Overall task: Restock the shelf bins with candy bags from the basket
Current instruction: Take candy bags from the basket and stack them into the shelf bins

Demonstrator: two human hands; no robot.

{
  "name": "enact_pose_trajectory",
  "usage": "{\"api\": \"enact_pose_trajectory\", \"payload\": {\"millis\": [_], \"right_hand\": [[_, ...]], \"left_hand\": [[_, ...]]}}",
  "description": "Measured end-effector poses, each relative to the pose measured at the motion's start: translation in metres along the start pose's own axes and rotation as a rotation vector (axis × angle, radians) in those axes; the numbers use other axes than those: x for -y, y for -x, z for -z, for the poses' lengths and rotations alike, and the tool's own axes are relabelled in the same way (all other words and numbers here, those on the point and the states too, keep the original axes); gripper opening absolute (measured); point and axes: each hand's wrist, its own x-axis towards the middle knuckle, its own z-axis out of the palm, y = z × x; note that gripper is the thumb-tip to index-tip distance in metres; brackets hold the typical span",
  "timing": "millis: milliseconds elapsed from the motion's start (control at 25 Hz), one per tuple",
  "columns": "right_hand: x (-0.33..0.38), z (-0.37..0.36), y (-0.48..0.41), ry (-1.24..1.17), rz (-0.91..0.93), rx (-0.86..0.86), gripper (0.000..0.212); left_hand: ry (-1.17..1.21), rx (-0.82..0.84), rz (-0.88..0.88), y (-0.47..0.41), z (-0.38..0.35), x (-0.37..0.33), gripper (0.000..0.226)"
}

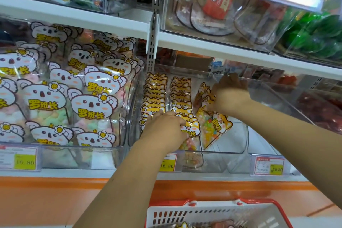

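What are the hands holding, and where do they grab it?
The left hand pinches the front candy bag by its top edge. The right hand touches the right-row bags, too blurred to tell a grip.

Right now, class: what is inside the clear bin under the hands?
Rows of fox-faced candy bags. The left hand and right hand cover some; what lies beneath the bags is hidden.
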Motion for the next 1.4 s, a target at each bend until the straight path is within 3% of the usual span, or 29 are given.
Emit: {"api": "enact_pose_trajectory", "payload": {"millis": [160, 280, 440, 560, 680, 1080, 1240, 1400], "right_hand": [[-0.004, 0.009, 0.001, -0.010, -0.015, 0.257, 0.088], [-0.006, 0.018, 0.005, 0.008, 0.028, 0.390, 0.091], [-0.002, 0.011, 0.008, 0.065, 0.074, 0.316, 0.079], [-0.005, 0.001, 0.000, 0.010, 0.155, 0.124, 0.058], [-0.007, -0.005, -0.003, 0.028, 0.211, -0.016, 0.058], [-0.010, -0.008, 0.003, -0.035, 0.145, 0.006, 0.072], [-0.012, 0.004, 0.010, -0.069, 0.223, 0.103, 0.084], [0.003, 0.006, 0.024, 0.290, 0.448, 0.127, 0.078]], "left_hand": [[0.002, 0.002, 0.006, 0.002, 0.001, 0.000, 0.044], [-0.003, 0.002, 0.007, 0.002, 0.002, -0.002, 0.046], [-0.004, -0.004, 0.007, 0.003, 0.002, -0.002, 0.045], [0.023, -0.019, 0.013, 0.004, 0.002, -0.002, 0.043], [0.034, -0.040, 0.010, 0.004, 0.000, -0.001, 0.043], [0.038, -0.034, 0.008, 0.001, -0.003, 0.002, 0.042], [0.042, -0.036, 0.009, 0.002, -0.001, 0.000, 0.043], [0.031, -0.025, 0.009, 0.002, 0.000, -0.001, 0.044]]}}
